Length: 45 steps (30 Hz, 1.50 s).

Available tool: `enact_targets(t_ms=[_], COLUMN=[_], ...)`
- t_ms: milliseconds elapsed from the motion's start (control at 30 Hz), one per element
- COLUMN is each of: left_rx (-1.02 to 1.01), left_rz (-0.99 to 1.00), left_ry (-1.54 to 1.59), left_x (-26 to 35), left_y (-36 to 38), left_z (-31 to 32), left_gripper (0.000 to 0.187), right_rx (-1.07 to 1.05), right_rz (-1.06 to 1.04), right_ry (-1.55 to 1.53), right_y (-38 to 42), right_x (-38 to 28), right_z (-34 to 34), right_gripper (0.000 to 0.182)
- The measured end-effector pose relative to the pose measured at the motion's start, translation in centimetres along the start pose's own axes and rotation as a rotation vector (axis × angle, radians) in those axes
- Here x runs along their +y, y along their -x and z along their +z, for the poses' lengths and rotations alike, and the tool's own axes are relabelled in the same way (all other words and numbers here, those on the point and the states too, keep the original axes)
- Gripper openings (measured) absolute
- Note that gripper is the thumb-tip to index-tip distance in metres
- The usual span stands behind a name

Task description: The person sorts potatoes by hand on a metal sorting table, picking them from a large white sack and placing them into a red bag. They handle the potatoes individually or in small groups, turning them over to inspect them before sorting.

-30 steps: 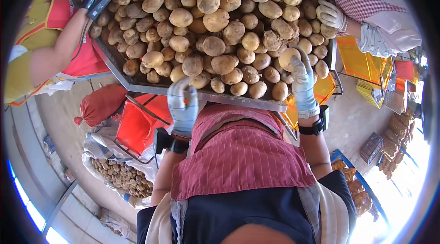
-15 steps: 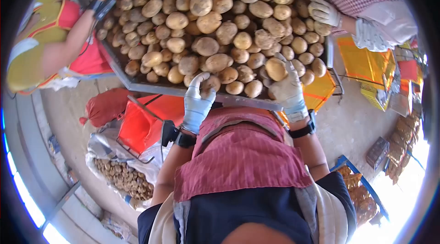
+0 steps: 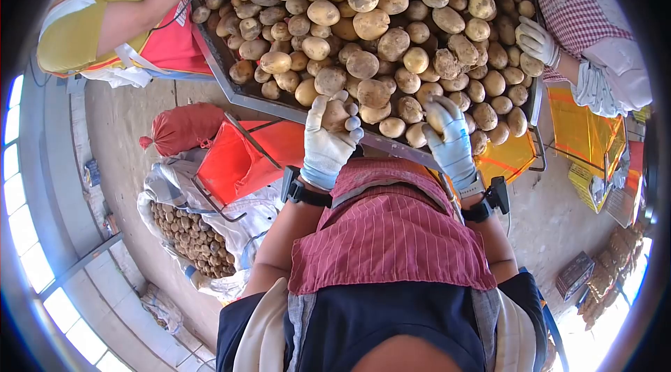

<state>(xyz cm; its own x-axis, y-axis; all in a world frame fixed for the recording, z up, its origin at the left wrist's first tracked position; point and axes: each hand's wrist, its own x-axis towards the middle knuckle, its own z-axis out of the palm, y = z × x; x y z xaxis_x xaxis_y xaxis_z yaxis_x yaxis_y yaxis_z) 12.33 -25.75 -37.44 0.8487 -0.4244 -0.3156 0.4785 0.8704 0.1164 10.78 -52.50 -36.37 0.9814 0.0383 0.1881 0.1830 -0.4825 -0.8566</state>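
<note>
A heap of potatoes (image 3: pixel 362 64) fills a metal-edged sorting table (image 3: pixel 262 105) in front of me. At its near edge, my left hand (image 3: pixel 328 152), in a white and pale blue glove, is turned up with its fingers curled around a brownish potato (image 3: pixel 336 116). My right hand (image 3: pixel 453 145), gloved alike, bends its fingers over a yellowish potato (image 3: pixel 437 117) at the heap's near side. Part of that potato is hidden by the fingers. More loose potatoes lie beside both hands.
A red open bag (image 3: pixel 241 162) hangs under the table's left side, a yellow one (image 3: pixel 507 161) at the right. Below left are a tied red sack (image 3: pixel 183 129) and a white sack of potatoes (image 3: pixel 192 239). A co-worker's gloved hand (image 3: pixel 537 42) rests on the heap at right; another co-worker's arm (image 3: pixel 150 12) reaches in at left.
The view has shifted, so the table appears further right. My left hand has turned upward with its potato, and my right hand's fingers have closed over a potato.
</note>
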Motion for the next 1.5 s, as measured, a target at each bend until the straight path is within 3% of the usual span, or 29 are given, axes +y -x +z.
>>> enact_targets(t_ms=[33,67,133,200,267,300,333,400,500,533,567,633,667,700,767,800,867,933,1067,1133,1200,1233,1267,1333,1367,1400,1433,1467,1500], left_rx=[0.126,0.123,0.17,0.218,0.187,0.321,0.322,0.331,0.272,0.278,0.352,0.276,0.21,0.373,0.322,0.272,0.359,0.319,0.387,0.294,0.271,0.342,0.409,0.295,0.332,0.31,0.433,0.13,0.364], left_rz=[0.023,0.011,0.069,0.075,0.1,0.186,0.178,0.194,0.167,0.169,0.184,0.092,0.015,0.026,-0.024,-0.054,-0.087,-0.109,-0.115,-0.174,-0.149,-0.111,-0.092,0.206,0.139,0.139,0.351,0.29,0.58], left_ry=[-0.03,-0.025,-0.098,0.033,-0.003,-0.063,-0.061,-0.103,-0.13,-0.19,-0.199,-0.149,-0.09,-0.12,-0.119,-0.12,-0.026,0.054,0.079,0.025,-0.036,-0.071,-0.103,-0.455,-0.063,-0.22,-0.399,-0.263,-0.757], left_x=[-0.3,-0.3,-0.1,0.8,1.4,1.0,0.7,0.2,-0.9,-1.2,-1.4,-0.2,0.1,0.1,0.0,0.1,-0.2,-0.5,-1.3,-1.7,-1.8,-1.3,-1.1,0.4,4.1,7.1,9.2,14.8,18.2], left_y=[0.0,0.0,0.1,0.7,1.0,1.0,1.0,0.5,0.0,-0.2,-0.4,-0.5,-0.7,-0.4,-0.7,-0.9,-1.4,-1.7,-1.8,-1.7,-1.4,-1.3,-1.4,1.0,2.2,4.6,7.2,11.3,15.6], left_z=[1.2,1.4,1.3,0.1,-0.2,-0.1,0.3,1.6,4.1,4.5,4.8,3.7,3.3,3.2,3.2,3.2,3.5,3.3,5.0,5.5,5.4,4.9,4.9,5.5,2.2,0.1,-1.7,-9.5,-15.1], left_gripper=[0.04,0.04,0.034,0.028,0.027,0.03,0.03,0.032,0.036,0.037,0.036,0.038,0.04,0.043,0.045,0.047,0.049,0.05,0.056,0.059,0.069,0.061,0.054,0.033,0.027,0.033,0.036,0.038,0.042], right_rx=[-0.086,-0.17,-0.053,0.157,0.133,0.085,0.033,-0.001,-0.08,-0.325,-0.257,-0.181,-0.444,-0.272,0.104,0.156,0.104,0.068,0.059,0.091,0.038,0.079,0.096,0.108,0.141,0.25,0.303,0.451,0.596], right_rz=[-0.062,-0.117,-0.137,0.06,0.179,0.197,0.219,0.125,-0.111,-0.103,-0.082,-0.077,0.185,0.183,0.078,0.036,0.076,0.11,0.214,0.196,0.219,0.128,0.146,0.479,0.39,0.565,0.609,0.68,0.745], right_ry=[0.247,0.502,0.517,0.57,0.787,0.88,0.97,0.714,0.486,0.703,0.613,0.549,0.678,0.615,0.62,0.716,0.779,0.691,0.812,0.739,0.504,0.243,0.267,-0.147,-0.183,-0.281,-0.161,-0.224,-0.289], right_y=[0.4,0.9,2.1,3.2,2.5,2.3,2.2,0.8,0.2,0.5,1.2,1.6,0.9,0.8,-1.1,-3.1,-5.3,-5.5,-4.6,-4.4,-4.0,-3.6,-2.8,-0.4,1.8,3.2,5.8,8.7,11.9], right_x=[0.3,0.7,3.0,6.0,5.5,5.3,4.8,1.7,-0.6,1.0,1.6,2.7,2.7,3.5,3.5,2.3,3.9,7.0,6.9,7.3,7.8,8.0,7.3,5.7,6.7,4.8,6.2,7.7,9.6], right_z=[-0.4,-0.9,-1.7,-2.9,-5.0,-5.3,-5.6,-4.0,0.5,2.4,2.6,1.7,1.0,0.0,-2.0,-3.2,-3.0,-1.3,-1.2,-1.7,-2.6,-2.9,-4.1,-7.7,-10.5,-12.9,-15.8,-18.3,-20.6], right_gripper=[0.043,0.043,0.037,0.032,0.028,0.026,0.025,0.025,0.038,0.039,0.038,0.035,0.034,0.033,0.029,0.034,0.04,0.045,0.042,0.033,0.021,0.016,0.016,0.018,0.017,0.018,0.022,0.022,0.023])
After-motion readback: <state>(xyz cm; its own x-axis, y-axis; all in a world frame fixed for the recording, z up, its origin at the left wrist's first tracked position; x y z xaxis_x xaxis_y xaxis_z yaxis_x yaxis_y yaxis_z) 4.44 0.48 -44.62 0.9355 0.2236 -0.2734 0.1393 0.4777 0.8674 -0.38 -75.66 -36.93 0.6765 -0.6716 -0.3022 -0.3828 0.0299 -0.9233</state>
